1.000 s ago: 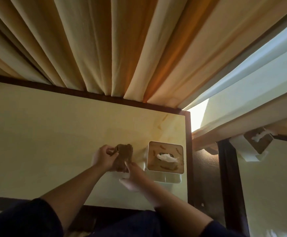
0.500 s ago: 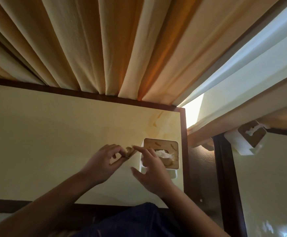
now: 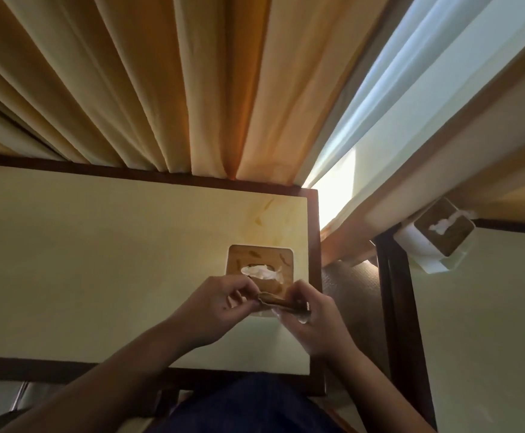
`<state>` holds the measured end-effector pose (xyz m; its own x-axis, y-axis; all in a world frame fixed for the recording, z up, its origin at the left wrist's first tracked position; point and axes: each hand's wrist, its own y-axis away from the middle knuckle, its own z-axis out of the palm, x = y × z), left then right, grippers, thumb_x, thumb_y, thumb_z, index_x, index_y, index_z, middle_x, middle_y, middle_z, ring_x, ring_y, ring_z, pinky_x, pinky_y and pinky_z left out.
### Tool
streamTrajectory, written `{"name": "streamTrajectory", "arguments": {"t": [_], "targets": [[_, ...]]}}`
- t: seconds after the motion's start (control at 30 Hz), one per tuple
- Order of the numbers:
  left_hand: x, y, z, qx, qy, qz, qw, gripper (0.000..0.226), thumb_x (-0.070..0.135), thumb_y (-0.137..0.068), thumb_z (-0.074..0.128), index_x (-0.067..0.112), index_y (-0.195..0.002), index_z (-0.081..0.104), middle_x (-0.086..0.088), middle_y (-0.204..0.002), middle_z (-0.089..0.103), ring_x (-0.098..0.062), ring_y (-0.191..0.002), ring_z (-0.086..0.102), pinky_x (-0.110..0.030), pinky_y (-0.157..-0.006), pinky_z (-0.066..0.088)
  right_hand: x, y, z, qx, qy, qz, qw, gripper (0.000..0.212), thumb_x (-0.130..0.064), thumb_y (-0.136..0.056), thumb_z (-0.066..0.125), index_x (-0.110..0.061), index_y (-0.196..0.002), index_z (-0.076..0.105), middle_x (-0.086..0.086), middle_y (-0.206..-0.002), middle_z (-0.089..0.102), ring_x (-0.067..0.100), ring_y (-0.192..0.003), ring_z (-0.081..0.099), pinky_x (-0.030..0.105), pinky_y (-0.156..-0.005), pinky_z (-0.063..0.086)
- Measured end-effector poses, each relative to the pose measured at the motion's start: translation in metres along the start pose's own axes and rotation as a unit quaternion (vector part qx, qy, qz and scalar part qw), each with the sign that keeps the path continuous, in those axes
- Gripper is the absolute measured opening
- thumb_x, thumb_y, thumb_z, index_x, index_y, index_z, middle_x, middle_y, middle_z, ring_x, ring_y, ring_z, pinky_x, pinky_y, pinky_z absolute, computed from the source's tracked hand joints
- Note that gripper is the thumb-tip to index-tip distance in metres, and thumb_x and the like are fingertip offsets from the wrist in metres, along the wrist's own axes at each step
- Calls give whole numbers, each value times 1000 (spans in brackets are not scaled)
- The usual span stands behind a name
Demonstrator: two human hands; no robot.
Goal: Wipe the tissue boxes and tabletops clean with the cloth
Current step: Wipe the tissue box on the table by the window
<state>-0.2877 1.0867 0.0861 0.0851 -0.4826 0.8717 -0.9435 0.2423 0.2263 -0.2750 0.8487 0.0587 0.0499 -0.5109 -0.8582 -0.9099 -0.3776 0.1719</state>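
The left hand (image 3: 214, 304) and right hand (image 3: 309, 317) have been drawn together; the brown cloth (image 3: 278, 303), previously barely visible, is now pinched between them above the tissue box (image 3: 259, 260).

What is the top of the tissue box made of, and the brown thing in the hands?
The tissue box top looks like wood or bamboo: warm brown, smooth, with darker streaks like grain. Its sides look like plain white plastic, though little of them shows. The cloth seems a soft woven fabric, brown and matte; it bunches and folds between the left hand and right hand.
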Motion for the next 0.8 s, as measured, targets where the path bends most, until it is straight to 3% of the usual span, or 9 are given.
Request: {"name": "streamTrajectory", "arguments": {"t": [0.17,0.3,0.4,0.53,0.67,0.8], "targets": [[-7,-14,69,23,25,-143,989,8,25,-94,75,31,-89,75,11,-81,73,-12,-76,68,-30,-71,57,47,14,-33,-23,-22,46,998,20,-19,-90,82,-29,-100,68,-15,-88,72,8,-86,72,21,-71,57],[-12,-37,101,116,12,-220,969,12,23,-93,77,31,-84,74,10,-77,73,-11,-72,68,-24,-65,51,66,-1,-36,-24,-11,57,998,13,-28,-92,81,-28,-101,70,-13,-85,73,3,-80,71,17,-65,54],[-8,-52,114,183,-61,-267,944,5,30,-94,75,26,-96,76,12,-86,71,-11,-81,67,-25,-69,50,70,-21,-30,-21,26,73,997,16,-37,-94,79,-30,-104,68,-16,-92,72,0,-80,69,15,-66,57],[2,-59,119,312,-132,-285,897,38,49,-89,74,21,-112,65,5,-103,68,-18,-91,66,-40,-78,61,70,-38,-25,-17,47,98,994,17,-39,-95,77,-32,-104,64,-14,-92,68,2,-78,64,11,-62,50],[7,-70,115,309,-240,-323,862,67,68,-81,72,20,-124,53,0,-120,57,-27,-112,56,-45,-93,51,77,-36,-15,38,86,83,992,25,-45,-92,77,-32,-102,58,-15,-103,58,6,-86,61,17,-72,56],[-2,-85,106,289,-244,-305,874,31,55,-89,71,26,-92,60,7,-96,65,-24,-105,54,-38,-86,40,78,-35,-7,54,189,19,980,20,-41,-96,72,-25,-106,66,-8,-118,56,15,-109,51,27,-74,56]]}}
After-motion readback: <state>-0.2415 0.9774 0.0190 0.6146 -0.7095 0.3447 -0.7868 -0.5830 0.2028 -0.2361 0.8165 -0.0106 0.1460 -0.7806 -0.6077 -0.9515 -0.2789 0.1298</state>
